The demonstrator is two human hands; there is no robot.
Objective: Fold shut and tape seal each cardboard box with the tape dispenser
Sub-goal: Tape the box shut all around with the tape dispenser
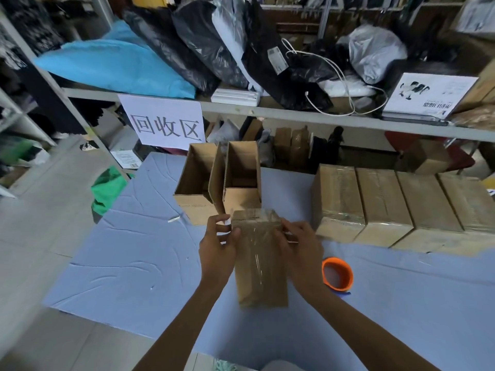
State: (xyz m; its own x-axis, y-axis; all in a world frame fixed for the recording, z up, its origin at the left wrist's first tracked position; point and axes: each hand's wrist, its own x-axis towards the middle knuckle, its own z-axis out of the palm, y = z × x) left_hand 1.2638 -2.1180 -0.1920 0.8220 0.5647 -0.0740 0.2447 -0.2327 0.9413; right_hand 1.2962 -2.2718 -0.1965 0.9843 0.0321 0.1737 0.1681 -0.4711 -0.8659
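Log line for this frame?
left hand: grips taped box | right hand: grips same box | tape dispenser: idle on table | open boxes: two behind

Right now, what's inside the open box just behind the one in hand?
Only bare cardboard walls show inside the open box. Its floor is hidden behind its own front wall and the held box.

Blue-covered desk (120,250), green cloth (107,191) draped over left edge. Behind, on shelf (294,112): blue bag (115,62), black bags (192,46), white book (428,93). Paper sign (166,123) hung from shelf rail.
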